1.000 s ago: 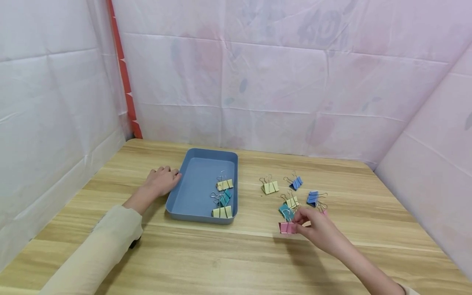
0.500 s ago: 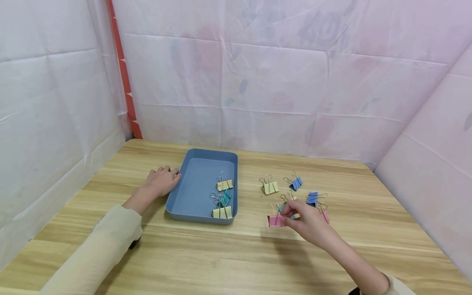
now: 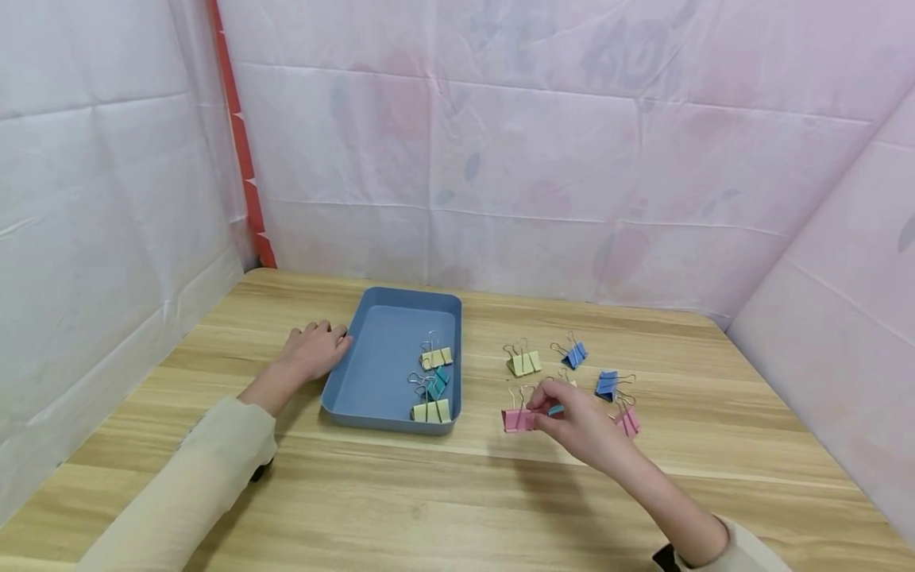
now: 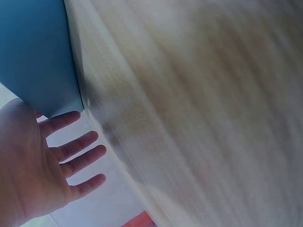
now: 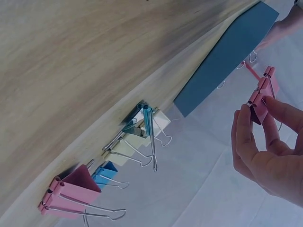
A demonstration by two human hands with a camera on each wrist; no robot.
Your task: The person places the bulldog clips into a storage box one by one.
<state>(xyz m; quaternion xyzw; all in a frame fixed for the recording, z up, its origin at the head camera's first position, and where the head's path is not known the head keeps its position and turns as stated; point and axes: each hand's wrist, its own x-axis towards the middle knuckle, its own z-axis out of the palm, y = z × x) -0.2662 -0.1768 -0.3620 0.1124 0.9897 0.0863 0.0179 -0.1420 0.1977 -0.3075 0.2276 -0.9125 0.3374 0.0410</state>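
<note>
My right hand pinches a pink binder clip between thumb and fingers, held above the table right of the tray; the right wrist view shows the same pink clip off the tabletop. Spread along the left side of the blue tray is my left hand, thumb at its rim and fingers fairly straight in the left wrist view. Inside the tray, along its right side, lie two yellow binder clips and a teal one. A teal clip on the table is mostly hidden behind my right hand in the head view.
Right of the tray, more binder clips stand on the wooden table: a yellow one, two blue ones and a pink one. Pale cloth sheets hang behind and at both sides.
My right hand has carried the pink binder clip leftward and slightly away from me, toward the tray. The other pink clip on the table has come into view. My left hand stays put.
</note>
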